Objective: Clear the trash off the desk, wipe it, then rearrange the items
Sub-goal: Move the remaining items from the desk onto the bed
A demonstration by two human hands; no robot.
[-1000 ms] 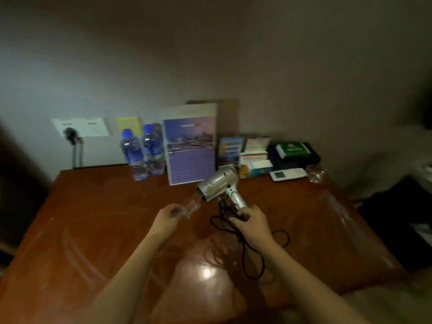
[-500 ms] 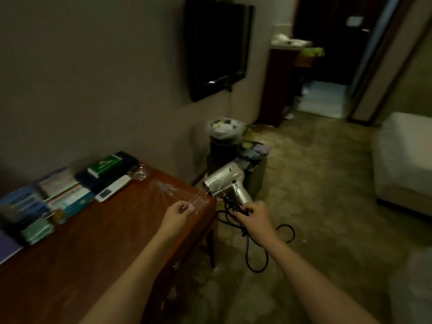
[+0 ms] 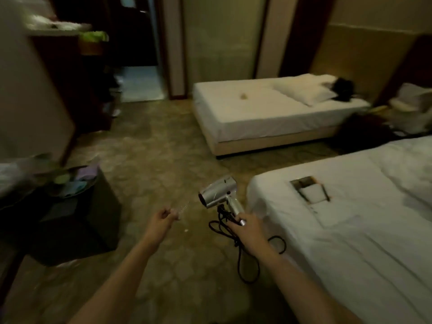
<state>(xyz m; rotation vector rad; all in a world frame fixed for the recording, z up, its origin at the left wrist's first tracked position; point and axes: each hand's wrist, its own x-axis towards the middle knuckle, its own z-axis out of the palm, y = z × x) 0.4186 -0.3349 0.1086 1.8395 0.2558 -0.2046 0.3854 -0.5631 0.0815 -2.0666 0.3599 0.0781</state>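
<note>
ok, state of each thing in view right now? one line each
hair dryer: held in the air by its handle, nozzle facing left
cord: partly bunched in the hand, rest hanging in loops
right hand: grips the dryer handle and cord
clear comb: pinched at one end, blurred
left hand: fingers pinch the comb
near bed: made, a flat card lying on it
far bed: made, pillow at its head

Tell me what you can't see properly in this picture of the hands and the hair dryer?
All from the head view:
- The see-through comb in the left hand: faint and blurred against the carpet.
- The hair dryer handle: its lower end is covered by the right hand.
- The bin contents: dark and blurred.
- The dark thing on the far bed's pillow: too small to tell.
- The desk: out of frame.
</note>
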